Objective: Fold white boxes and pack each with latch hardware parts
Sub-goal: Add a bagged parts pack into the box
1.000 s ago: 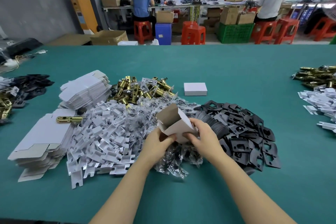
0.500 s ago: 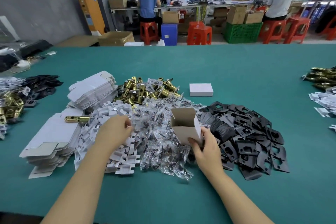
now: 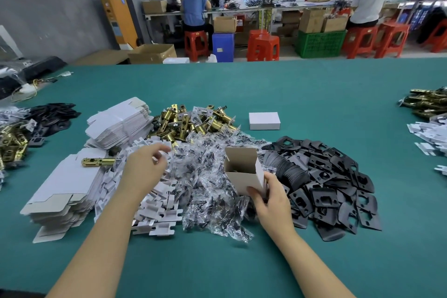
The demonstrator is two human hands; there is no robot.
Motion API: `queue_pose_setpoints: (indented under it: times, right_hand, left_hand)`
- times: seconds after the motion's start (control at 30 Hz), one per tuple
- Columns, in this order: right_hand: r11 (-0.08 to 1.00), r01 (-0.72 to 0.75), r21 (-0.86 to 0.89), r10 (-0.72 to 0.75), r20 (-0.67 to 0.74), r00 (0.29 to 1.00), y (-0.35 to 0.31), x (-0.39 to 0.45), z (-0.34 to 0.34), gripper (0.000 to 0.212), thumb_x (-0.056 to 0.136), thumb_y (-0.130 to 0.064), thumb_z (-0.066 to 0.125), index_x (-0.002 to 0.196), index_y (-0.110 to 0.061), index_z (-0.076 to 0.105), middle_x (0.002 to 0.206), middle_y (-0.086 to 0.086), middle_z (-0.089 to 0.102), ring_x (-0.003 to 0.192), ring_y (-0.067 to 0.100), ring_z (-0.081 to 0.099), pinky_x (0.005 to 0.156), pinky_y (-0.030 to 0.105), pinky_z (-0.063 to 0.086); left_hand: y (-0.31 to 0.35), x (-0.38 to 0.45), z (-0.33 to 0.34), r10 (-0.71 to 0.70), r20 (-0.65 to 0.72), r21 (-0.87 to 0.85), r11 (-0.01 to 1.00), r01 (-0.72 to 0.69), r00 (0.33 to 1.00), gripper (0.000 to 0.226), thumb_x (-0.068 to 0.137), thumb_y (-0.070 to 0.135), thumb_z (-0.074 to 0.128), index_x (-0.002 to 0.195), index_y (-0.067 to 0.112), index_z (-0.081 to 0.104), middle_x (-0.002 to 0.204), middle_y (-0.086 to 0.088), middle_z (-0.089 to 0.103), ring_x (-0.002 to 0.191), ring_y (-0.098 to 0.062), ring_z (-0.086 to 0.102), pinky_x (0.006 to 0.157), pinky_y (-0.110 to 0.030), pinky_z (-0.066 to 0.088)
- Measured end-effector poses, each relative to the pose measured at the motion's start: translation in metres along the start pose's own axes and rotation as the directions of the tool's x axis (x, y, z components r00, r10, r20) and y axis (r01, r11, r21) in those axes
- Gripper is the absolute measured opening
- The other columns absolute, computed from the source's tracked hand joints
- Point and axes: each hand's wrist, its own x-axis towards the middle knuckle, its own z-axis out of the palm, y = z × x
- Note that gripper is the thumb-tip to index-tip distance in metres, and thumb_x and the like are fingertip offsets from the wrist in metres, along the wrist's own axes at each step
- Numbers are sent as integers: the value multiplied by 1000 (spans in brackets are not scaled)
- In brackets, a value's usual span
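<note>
My right hand point(image 3: 271, 198) grips an upright folded white box point(image 3: 244, 172) by its lower part; the box's top is open and shows a brown inside. My left hand point(image 3: 147, 167) hovers over a heap of white plastic pieces point(image 3: 154, 198), fingers loosely bent, with nothing visible in it. Just beyond its fingertips lies a pile of brass latches point(image 3: 193, 121). Clear bags of screws point(image 3: 210, 181) are under and around the box. Black plates point(image 3: 326, 176) are heaped to the right. Flat unfolded boxes are stacked at the left point(image 3: 65, 184) and behind point(image 3: 118, 123).
A closed white box point(image 3: 264, 120) sits on the green table point(image 3: 314, 94) behind the piles. One brass latch point(image 3: 96, 161) lies on the near flat stack. More brass and black parts lie at the far left point(image 3: 12, 138) and far right point(image 3: 428, 104).
My left hand let go of the box, swung left over the white pieces, then rose toward the brass latches. My right hand kept the box and stood it upright.
</note>
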Motion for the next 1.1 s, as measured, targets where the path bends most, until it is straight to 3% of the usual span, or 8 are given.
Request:
queue_pose_setpoints:
  times: [0.1,0.23,0.5,0.67,0.77,0.83,0.93,1.1]
  right_hand:
    - [1000,-1,11,1,0,1000,0,-1,0,37,96,-22,70,130,-18,55,114,-3,62,103,18,54,86,44,51]
    - [1000,4,15,-3,-6,1000,-1,0,0,37,95,-19,70,129,-17,56,115,-2,62,103,18,55,86,44,51]
    - [1000,0,25,0,-1,1000,1,0,0,34,96,-20,69,126,-18,55,112,-4,61,102,19,55,85,44,51]
    - [1000,14,26,-13,-20,1000,1,0,1,32,95,-20,71,123,-20,56,107,-7,61,97,16,55,78,36,48]
    - [999,36,22,-35,-29,999,1,0,1,31,93,-17,72,121,-19,57,106,-8,62,95,13,55,76,29,43]
    - [999,34,25,-33,-29,999,1,0,0,31,93,-16,72,120,-19,57,105,-7,62,94,13,56,75,28,42]
    - [999,42,23,-41,-22,999,1,0,0,30,93,-16,71,120,-20,57,104,-9,61,94,11,56,74,26,42]
    - [999,9,37,-9,-11,1000,0,0,1,33,95,-21,70,125,-22,55,110,-10,61,99,10,55,79,31,48]
  left_hand:
    - [30,-6,-18,12,19,-336,942,-5,1000,19,96,15,67,98,32,76,75,1,72,56,-5,64,49,-18,52]
    - [73,-22,-34,129,205,-692,720,50,970,23,89,1,71,95,22,78,84,-10,76,77,-24,75,70,-24,60]
    - [108,-46,-8,240,465,-786,555,273,852,28,73,6,81,99,11,75,97,-16,75,86,-32,75,75,-32,62]
    - [118,-58,25,78,514,-795,417,441,854,42,71,9,83,109,0,69,88,-16,75,84,-32,75,72,-30,62]
    - [122,-62,39,3,511,-819,306,486,860,32,80,0,78,110,-1,70,97,-26,74,88,-34,76,71,-27,62]
    - [123,-62,44,-17,498,-818,324,476,867,23,86,-8,72,108,1,72,98,-27,74,90,-34,77,70,-26,62]
    - [125,-61,45,14,458,-776,495,392,889,20,91,-7,68,104,7,73,88,-17,77,85,-29,78,69,-24,61]
    - [121,-58,45,165,216,-543,839,-22,962,11,92,12,74,89,23,74,69,5,73,61,-9,71,59,-22,58]
